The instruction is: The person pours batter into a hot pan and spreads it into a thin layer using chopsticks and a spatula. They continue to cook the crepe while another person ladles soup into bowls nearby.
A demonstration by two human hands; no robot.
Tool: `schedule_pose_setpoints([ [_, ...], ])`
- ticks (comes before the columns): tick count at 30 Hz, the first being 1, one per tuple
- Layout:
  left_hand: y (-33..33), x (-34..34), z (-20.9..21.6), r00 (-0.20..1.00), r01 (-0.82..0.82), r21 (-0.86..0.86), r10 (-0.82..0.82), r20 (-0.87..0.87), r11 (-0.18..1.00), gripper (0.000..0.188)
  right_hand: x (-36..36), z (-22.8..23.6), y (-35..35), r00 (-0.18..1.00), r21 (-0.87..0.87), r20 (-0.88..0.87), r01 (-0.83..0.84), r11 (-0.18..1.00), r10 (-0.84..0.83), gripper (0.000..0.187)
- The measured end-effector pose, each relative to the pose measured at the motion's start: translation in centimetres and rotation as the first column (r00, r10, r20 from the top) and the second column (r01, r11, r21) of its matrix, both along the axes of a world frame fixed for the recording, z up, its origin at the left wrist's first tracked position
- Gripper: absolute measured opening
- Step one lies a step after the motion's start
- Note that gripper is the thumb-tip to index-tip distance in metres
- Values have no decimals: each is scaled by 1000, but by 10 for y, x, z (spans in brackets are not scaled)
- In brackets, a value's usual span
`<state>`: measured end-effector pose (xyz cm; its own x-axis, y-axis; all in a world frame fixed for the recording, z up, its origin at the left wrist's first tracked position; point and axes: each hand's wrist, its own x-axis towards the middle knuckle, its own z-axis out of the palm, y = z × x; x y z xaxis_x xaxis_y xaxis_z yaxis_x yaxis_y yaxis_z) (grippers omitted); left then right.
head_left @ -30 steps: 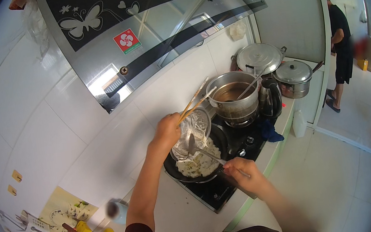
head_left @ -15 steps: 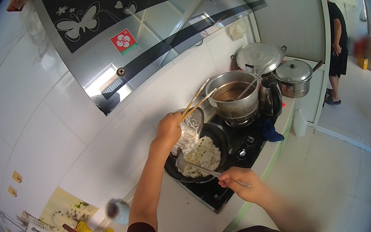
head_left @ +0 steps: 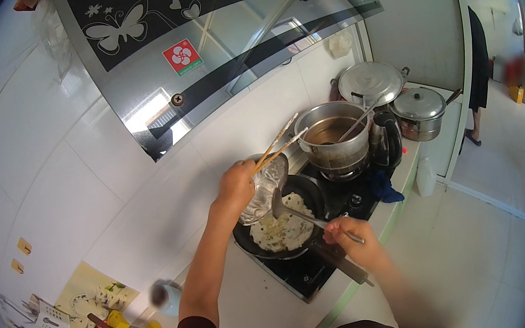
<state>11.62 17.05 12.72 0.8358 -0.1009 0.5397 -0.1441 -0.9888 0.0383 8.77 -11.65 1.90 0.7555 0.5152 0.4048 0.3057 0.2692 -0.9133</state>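
My left hand [head_left: 236,185] is closed around a pair of wooden chopsticks [head_left: 279,145] and the rim of a tilted metal bowl [head_left: 259,206]. Smears of pale batter coat the bowl's shiny inside. Just below it, a pale, lumpy layer of batter with green bits [head_left: 290,233] lies spread in a black frying pan [head_left: 315,197]. A metal ladle [head_left: 304,216] is gripped in my right hand [head_left: 353,240], its head raised at the bowl's lower edge over the pan. The pan's dark handle [head_left: 338,264] points toward me, beneath my right hand.
Beside the pan on the black gas stove [head_left: 304,281] stands a large pot of brown liquid [head_left: 334,131]. Two lidded pots [head_left: 418,107] and a black kettle [head_left: 384,140] are beyond it. A range hood [head_left: 232,53] hangs above. In the doorway a person [head_left: 479,57] stands.
The ladle has moved from the batter in the pan up to the bowl's edge, and my right hand has shifted slightly right. Less batter shows in the bowl. The pan handle has come into sight.
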Motion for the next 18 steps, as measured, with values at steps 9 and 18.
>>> schedule_pose_setpoints([
  [9, -16, -8, 4, 1000, 28, 13, -27, -3, 1000, 11, 36, -4, 37, 894, 304, -398, -82, 949, 205, 19],
  [18, -12, -12, 14, 998, -20, 42, 18, 56, 999, 11, 23, -17, 5, 956, 197, -287, -2, 980, 60, 19],
])
